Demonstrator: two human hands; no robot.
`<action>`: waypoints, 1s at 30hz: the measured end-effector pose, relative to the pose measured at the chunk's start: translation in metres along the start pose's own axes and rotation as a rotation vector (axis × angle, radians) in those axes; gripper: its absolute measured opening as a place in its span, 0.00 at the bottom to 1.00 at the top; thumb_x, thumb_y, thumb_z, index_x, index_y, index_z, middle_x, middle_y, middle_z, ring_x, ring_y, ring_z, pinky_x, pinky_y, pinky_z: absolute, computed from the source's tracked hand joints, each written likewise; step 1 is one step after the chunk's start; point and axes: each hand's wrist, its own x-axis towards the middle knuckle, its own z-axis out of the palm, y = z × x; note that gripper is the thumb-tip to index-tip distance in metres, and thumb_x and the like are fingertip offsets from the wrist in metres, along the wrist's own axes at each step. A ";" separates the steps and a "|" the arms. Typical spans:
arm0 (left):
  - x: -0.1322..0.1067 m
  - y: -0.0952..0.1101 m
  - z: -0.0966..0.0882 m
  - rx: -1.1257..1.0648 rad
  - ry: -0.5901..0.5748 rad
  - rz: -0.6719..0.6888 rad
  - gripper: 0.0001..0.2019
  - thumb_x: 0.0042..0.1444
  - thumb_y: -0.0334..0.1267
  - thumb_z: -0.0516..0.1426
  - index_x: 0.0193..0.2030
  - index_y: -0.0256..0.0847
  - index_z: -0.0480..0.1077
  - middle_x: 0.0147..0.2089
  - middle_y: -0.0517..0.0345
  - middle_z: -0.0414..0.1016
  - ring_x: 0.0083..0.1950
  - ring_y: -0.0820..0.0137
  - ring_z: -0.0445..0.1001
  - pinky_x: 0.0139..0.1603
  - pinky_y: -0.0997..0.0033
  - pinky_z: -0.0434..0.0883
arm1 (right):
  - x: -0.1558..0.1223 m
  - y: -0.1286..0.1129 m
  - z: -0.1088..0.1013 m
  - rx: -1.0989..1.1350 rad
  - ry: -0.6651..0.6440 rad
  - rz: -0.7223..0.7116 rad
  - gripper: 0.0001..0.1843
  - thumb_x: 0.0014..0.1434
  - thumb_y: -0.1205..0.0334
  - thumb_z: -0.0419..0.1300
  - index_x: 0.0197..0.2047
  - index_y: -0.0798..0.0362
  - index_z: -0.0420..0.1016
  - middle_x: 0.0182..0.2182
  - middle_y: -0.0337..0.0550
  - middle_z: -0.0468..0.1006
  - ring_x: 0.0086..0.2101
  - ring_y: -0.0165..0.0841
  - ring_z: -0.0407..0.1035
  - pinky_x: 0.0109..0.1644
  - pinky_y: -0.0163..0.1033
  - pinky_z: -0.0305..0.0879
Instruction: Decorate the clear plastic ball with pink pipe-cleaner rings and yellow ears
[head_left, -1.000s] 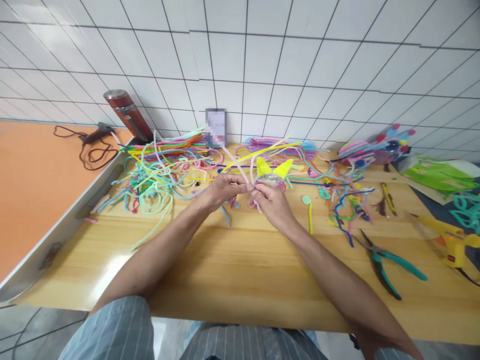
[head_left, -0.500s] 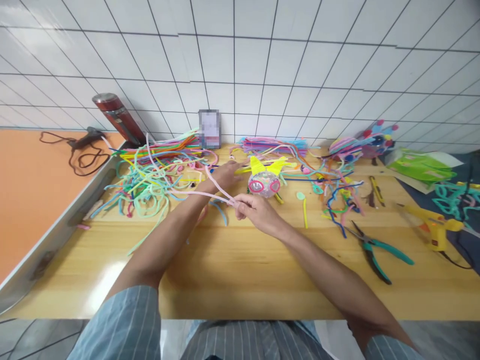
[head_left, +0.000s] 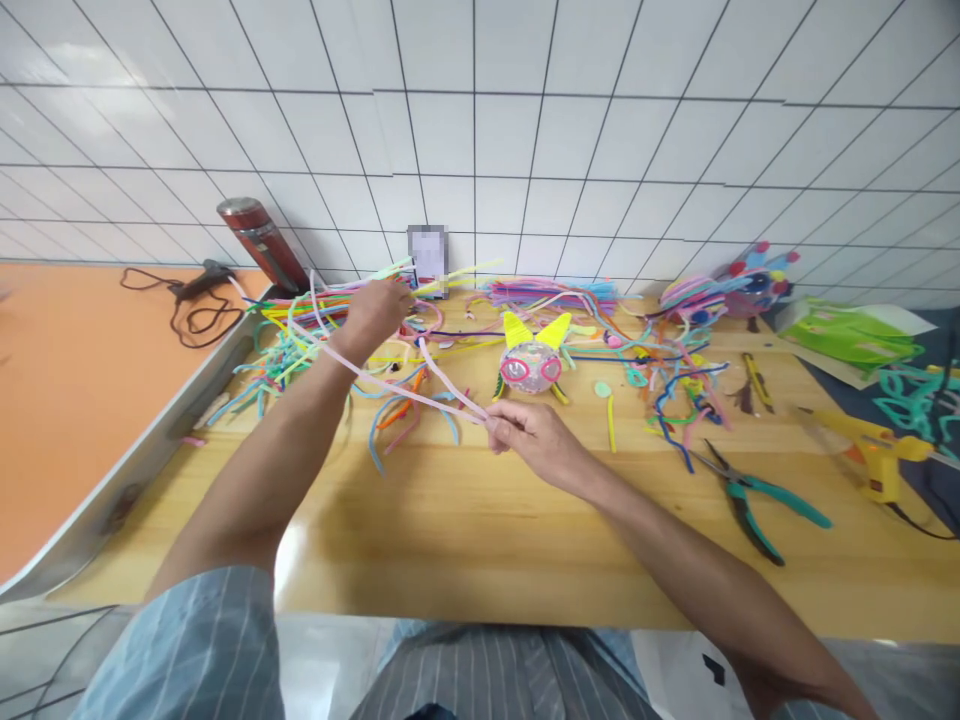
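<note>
My right hand is closed in a pinch on pale pink pipe cleaners, whose long ends run left across my other forearm. At the back left, my left hand is closed around yellow pipe cleaners that stick out to its right; its fingertips are partly hidden. Beneath and behind it lies a pile of coloured pipe cleaners. Just beyond my right hand stands a small clear figure with yellow pointed ears and pink-ringed eyes.
Pliers with teal handles and a yellow glue gun lie on the right. A red-brown thermos and a phone stand against the tiled wall. Purple and pink pipe cleaners lie at the back; a tangle lies right of the figure.
My left hand has moved left and back from beside the figure to above the pile, carrying the yellow pipe cleaners. My right hand keeps its pinch on the pink ones.
</note>
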 end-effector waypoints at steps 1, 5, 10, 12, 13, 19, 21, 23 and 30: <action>-0.003 -0.009 -0.013 0.059 0.009 -0.032 0.14 0.62 0.29 0.61 0.24 0.39 0.68 0.35 0.44 0.79 0.59 0.46 0.78 0.61 0.59 0.70 | -0.004 0.001 -0.002 -0.005 -0.004 -0.001 0.13 0.69 0.55 0.56 0.36 0.50 0.77 0.28 0.36 0.80 0.31 0.30 0.74 0.41 0.36 0.68; -0.023 -0.037 -0.054 0.271 0.035 -0.132 0.14 0.63 0.37 0.65 0.53 0.32 0.78 0.63 0.34 0.77 0.69 0.37 0.72 0.71 0.42 0.67 | -0.017 0.011 -0.010 -0.014 -0.004 0.009 0.14 0.69 0.54 0.57 0.33 0.49 0.74 0.29 0.37 0.80 0.31 0.31 0.75 0.42 0.37 0.70; -0.060 -0.029 -0.054 0.186 -0.016 -0.018 0.20 0.70 0.42 0.59 0.64 0.35 0.77 0.61 0.40 0.82 0.63 0.49 0.79 0.68 0.52 0.73 | -0.032 0.033 -0.024 -0.072 0.044 0.083 0.12 0.67 0.56 0.57 0.34 0.49 0.77 0.29 0.37 0.81 0.32 0.32 0.76 0.41 0.37 0.71; -0.089 -0.008 -0.033 0.114 -0.097 0.092 0.18 0.71 0.45 0.58 0.62 0.44 0.79 0.60 0.48 0.84 0.55 0.57 0.83 0.62 0.59 0.78 | -0.037 0.039 -0.028 -0.140 0.047 0.096 0.11 0.66 0.58 0.58 0.35 0.49 0.79 0.28 0.37 0.81 0.32 0.33 0.76 0.41 0.37 0.70; -0.107 0.005 -0.019 0.074 -0.130 0.192 0.18 0.71 0.46 0.60 0.63 0.47 0.79 0.64 0.51 0.82 0.59 0.58 0.82 0.65 0.61 0.76 | -0.038 0.042 -0.028 -0.185 0.044 0.098 0.11 0.66 0.60 0.58 0.35 0.49 0.80 0.28 0.37 0.81 0.32 0.33 0.76 0.40 0.36 0.68; -0.192 0.075 0.060 0.176 -0.583 0.687 0.14 0.73 0.40 0.58 0.55 0.37 0.81 0.55 0.33 0.85 0.59 0.45 0.83 0.65 0.45 0.73 | -0.050 0.046 -0.027 -0.392 -0.024 0.058 0.14 0.68 0.60 0.57 0.40 0.49 0.86 0.31 0.40 0.86 0.32 0.34 0.75 0.39 0.37 0.62; -0.196 0.081 0.071 0.212 -0.710 0.629 0.15 0.74 0.35 0.53 0.47 0.36 0.82 0.45 0.36 0.87 0.48 0.49 0.86 0.51 0.55 0.76 | -0.058 0.045 -0.032 -0.413 -0.022 0.055 0.16 0.69 0.59 0.57 0.46 0.48 0.88 0.35 0.43 0.88 0.35 0.36 0.77 0.41 0.38 0.64; -0.194 0.079 0.075 0.197 -0.754 0.604 0.17 0.75 0.36 0.51 0.43 0.39 0.81 0.39 0.41 0.86 0.40 0.54 0.85 0.40 0.63 0.74 | -0.067 0.043 -0.042 -0.435 -0.013 0.074 0.17 0.69 0.58 0.57 0.49 0.48 0.89 0.37 0.44 0.89 0.36 0.37 0.78 0.42 0.39 0.64; -0.193 0.070 0.086 0.103 -0.789 0.560 0.18 0.75 0.41 0.52 0.38 0.43 0.80 0.34 0.51 0.85 0.33 0.63 0.82 0.33 0.70 0.67 | -0.086 0.051 -0.076 -0.471 -0.061 0.155 0.16 0.68 0.54 0.58 0.42 0.47 0.88 0.35 0.43 0.88 0.35 0.39 0.79 0.41 0.40 0.66</action>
